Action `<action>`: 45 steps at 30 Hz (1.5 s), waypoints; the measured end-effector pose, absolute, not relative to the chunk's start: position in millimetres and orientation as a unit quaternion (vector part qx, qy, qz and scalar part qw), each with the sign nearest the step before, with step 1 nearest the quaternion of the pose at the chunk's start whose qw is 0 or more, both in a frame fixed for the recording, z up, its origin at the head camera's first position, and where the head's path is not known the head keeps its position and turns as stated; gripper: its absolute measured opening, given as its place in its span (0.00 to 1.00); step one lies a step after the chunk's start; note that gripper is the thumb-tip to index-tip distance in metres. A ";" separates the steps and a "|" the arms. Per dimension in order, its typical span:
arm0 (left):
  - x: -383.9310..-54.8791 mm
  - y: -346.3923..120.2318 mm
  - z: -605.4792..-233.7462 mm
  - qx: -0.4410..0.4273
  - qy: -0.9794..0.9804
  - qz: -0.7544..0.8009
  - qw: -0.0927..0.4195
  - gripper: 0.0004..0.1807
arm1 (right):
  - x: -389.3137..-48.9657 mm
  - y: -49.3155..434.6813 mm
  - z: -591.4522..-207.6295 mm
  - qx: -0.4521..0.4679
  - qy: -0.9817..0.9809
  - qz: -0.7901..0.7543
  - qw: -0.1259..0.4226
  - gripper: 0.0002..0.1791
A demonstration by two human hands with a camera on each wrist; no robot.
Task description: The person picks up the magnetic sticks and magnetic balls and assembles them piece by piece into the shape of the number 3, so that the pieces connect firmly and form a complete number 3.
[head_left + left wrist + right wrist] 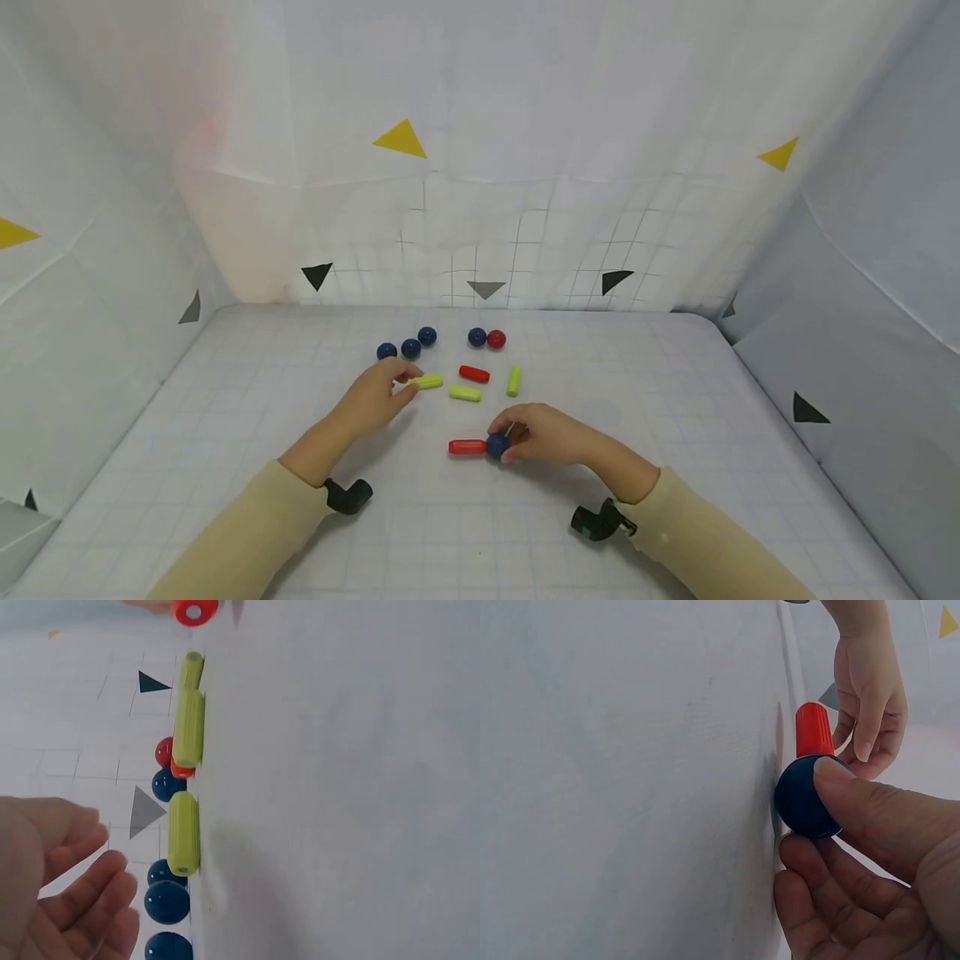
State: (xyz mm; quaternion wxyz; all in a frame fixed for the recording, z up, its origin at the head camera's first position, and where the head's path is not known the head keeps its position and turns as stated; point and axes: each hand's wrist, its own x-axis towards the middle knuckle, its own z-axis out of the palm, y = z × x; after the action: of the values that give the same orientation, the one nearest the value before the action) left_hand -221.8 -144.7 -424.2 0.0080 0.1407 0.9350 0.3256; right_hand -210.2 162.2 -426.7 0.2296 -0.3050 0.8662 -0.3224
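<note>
My right hand pinches a dark blue ball between thumb and fingers. A red ribbed rod joins the ball's left side, and in the right wrist view the red rod stands out beyond the blue ball. Farther left, my left hand hovers by a yellow-green rod. The left wrist view shows a gap between that hand and the nearest yellow-green rod, its fingers loosely bent around nothing.
Several blue balls lie behind my left hand. Another blue ball touches a red ball at the back. Between the hands and these lie a red rod and two more yellow-green rods. White walls surround the table.
</note>
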 end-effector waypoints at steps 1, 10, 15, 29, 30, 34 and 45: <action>-223.2 -146.2 -424.9 0.133 0.936 0.327 -0.002 0.15 | -210.2 161.9 -426.8 -0.306 0.866 -0.322 0.230 0.19; -238.4 -157.9 -431.5 0.064 0.937 0.327 -0.103 0.19 | -209.3 161.0 -426.6 -0.299 0.866 -0.324 0.236 0.18; -250.3 -164.6 -432.1 0.036 0.932 0.350 -0.083 0.24 | -210.6 161.8 -426.6 -0.295 0.868 -0.321 0.236 0.19; -286.1 -185.8 -442.3 -0.048 0.885 0.460 0.043 0.31 | -212.3 161.8 -425.4 -0.289 0.867 -0.322 0.245 0.19; -287.6 -186.5 -442.8 -0.050 0.884 0.462 0.046 0.31 | -212.1 161.7 -425.2 -0.289 0.867 -0.322 0.245 0.19; -292.0 -188.3 -444.2 -0.051 0.882 0.465 0.052 0.30 | -211.6 162.0 -424.3 -0.291 0.867 -0.322 0.244 0.19; -293.4 -188.0 -445.2 -0.046 0.882 0.466 0.061 0.27 | -211.3 162.5 -424.2 -0.289 0.865 -0.326 0.247 0.19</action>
State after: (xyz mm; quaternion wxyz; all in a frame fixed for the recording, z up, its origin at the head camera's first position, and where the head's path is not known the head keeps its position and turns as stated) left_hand -293.4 -188.0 -445.2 0.0606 -0.0457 0.8817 0.4657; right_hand -211.3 162.5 -424.2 0.2472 -0.2888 0.8655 -0.3262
